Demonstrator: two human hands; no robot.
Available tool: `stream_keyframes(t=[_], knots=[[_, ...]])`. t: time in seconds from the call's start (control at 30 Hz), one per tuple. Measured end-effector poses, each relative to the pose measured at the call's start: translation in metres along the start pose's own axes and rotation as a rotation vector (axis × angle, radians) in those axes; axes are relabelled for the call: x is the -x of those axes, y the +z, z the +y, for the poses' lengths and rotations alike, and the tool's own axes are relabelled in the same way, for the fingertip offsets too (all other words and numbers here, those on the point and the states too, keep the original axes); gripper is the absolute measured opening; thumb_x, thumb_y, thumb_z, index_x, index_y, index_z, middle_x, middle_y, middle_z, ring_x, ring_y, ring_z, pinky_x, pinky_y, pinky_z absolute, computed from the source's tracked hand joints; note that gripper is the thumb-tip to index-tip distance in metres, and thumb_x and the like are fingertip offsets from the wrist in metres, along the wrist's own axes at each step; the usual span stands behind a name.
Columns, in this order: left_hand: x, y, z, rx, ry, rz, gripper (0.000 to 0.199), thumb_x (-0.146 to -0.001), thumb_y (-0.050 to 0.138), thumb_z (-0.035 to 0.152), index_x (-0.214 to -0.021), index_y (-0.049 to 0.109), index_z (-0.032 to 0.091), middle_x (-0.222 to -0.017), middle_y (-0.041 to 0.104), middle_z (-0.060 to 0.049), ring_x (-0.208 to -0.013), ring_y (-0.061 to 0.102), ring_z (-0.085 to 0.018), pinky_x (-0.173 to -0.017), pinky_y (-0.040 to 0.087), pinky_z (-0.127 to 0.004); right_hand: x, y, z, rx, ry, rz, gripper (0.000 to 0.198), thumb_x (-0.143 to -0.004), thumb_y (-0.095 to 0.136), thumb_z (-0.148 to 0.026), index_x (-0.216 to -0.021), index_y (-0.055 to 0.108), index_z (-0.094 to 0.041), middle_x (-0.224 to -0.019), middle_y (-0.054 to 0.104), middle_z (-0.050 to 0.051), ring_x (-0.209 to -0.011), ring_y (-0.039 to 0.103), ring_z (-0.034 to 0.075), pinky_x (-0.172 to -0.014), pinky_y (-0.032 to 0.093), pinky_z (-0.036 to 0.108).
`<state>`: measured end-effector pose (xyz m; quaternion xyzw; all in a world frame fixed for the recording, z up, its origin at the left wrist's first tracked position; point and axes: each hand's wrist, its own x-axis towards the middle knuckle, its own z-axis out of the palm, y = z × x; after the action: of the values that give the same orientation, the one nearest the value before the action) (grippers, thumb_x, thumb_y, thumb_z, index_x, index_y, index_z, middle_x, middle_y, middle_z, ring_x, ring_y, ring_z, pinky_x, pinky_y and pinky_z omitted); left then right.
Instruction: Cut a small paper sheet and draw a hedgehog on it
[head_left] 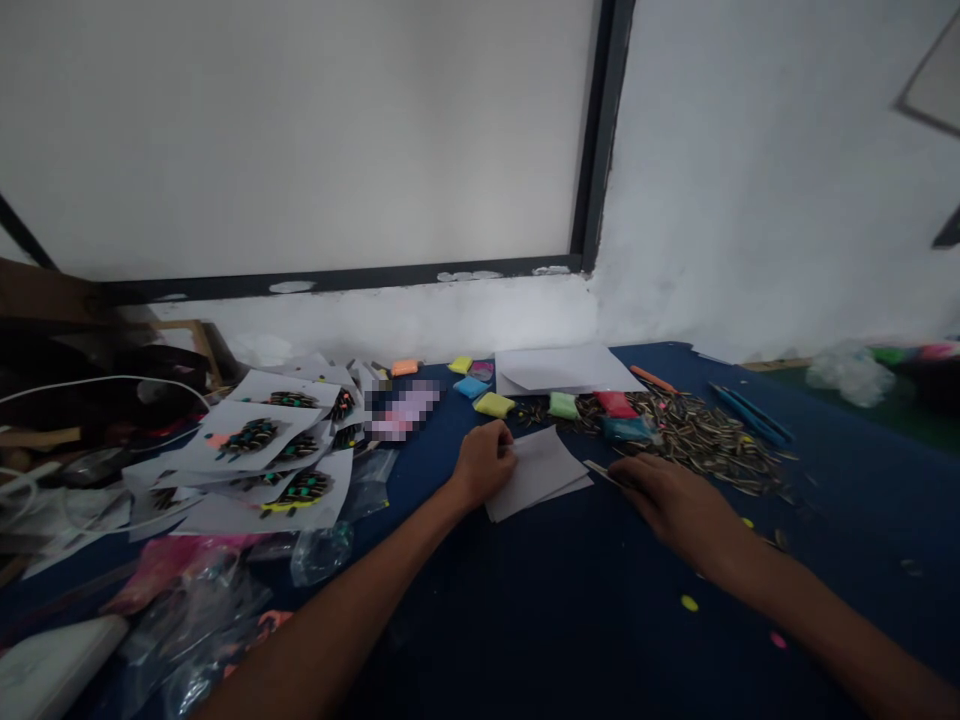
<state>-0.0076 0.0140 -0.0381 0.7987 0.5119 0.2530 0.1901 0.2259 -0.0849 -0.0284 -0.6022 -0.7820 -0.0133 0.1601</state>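
In the middle of the blue table, small white paper sheets (538, 470) lie in a slightly fanned stack. My left hand (486, 462) is closed at the stack's upper left edge, with its curled fingers gripping the paper. Just right of the stack, my right hand (667, 497) is closed around a short, thin, pale stick (602, 472). The stick's tip points toward the paper's right corner. Behind my right hand spreads a heap of small brown stick pieces (701, 440).
Decorated paper sheets (259, 445) with dark stick clusters pile up on the left, beside clear plastic bags (322, 552). Small coloured packets (494, 404) and larger white paper (562, 368) lie at the back. Blue pliers-like tool (757, 415) rests on the right.
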Motion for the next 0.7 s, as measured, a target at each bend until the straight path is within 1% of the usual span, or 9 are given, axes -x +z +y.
stream_keyframes(t=[0.13, 0.3, 0.4, 0.5, 0.7], knots=[[0.0022, 0.0006, 0.0017, -0.004, -0.012, 0.016, 0.012, -0.068, 0.049, 0.009, -0.076, 0.056, 0.016, -0.075, 0.061, -0.002, -0.071, 0.054, -0.015, -0.065, 0.039, -0.025, 0.0005, -0.0012, -0.0018, -0.009, 0.000, -0.001, 0.029, -0.089, 0.041, -0.023, -0.102, 0.066, -0.021, -0.099, 0.067, 0.010, -0.088, 0.064, 0.022, -0.077, 0.048, 0.033], [0.0014, 0.0007, -0.0008, 0.042, -0.013, 0.017, 0.015, -0.068, 0.048, 0.008, -0.078, 0.056, 0.016, -0.069, 0.058, 0.000, -0.065, 0.051, -0.013, -0.062, 0.037, -0.024, 0.0001, -0.0033, -0.0033, 0.031, 0.031, -0.044, 0.030, -0.089, 0.040, -0.020, -0.103, 0.066, -0.022, -0.099, 0.066, 0.009, -0.088, 0.065, 0.022, -0.076, 0.048, 0.032], [0.0010, 0.0014, -0.0018, 0.041, -0.010, 0.027, 0.016, -0.067, 0.048, 0.008, -0.078, 0.056, 0.016, -0.070, 0.058, 0.000, -0.065, 0.051, -0.013, -0.062, 0.037, -0.024, 0.0001, -0.0036, -0.0036, 0.037, 0.027, -0.051, 0.029, -0.089, 0.040, -0.021, -0.102, 0.066, -0.021, -0.097, 0.066, 0.009, -0.086, 0.065, 0.022, -0.074, 0.048, 0.032], [0.0008, 0.0012, -0.0021, 0.045, -0.017, 0.015, 0.017, -0.067, 0.046, 0.007, -0.078, 0.056, 0.016, -0.070, 0.059, 0.001, -0.066, 0.052, -0.013, -0.063, 0.038, -0.024, 0.0006, -0.0023, -0.0025, 0.037, 0.036, -0.044, 0.029, -0.089, 0.040, -0.022, -0.101, 0.066, -0.021, -0.099, 0.065, 0.010, -0.086, 0.065, 0.022, -0.074, 0.048, 0.033], [-0.0014, -0.0018, -0.0035, 0.165, -0.015, 0.017, 0.018, -0.067, 0.043, 0.006, -0.075, 0.056, 0.015, -0.070, 0.059, 0.001, -0.066, 0.053, -0.012, -0.062, 0.039, -0.022, 0.0009, -0.0020, -0.0012, 0.125, 0.073, -0.043, 0.032, -0.089, 0.037, -0.018, -0.106, 0.065, -0.018, -0.102, 0.064, 0.012, -0.086, 0.064, 0.024, -0.069, 0.048, 0.032]])
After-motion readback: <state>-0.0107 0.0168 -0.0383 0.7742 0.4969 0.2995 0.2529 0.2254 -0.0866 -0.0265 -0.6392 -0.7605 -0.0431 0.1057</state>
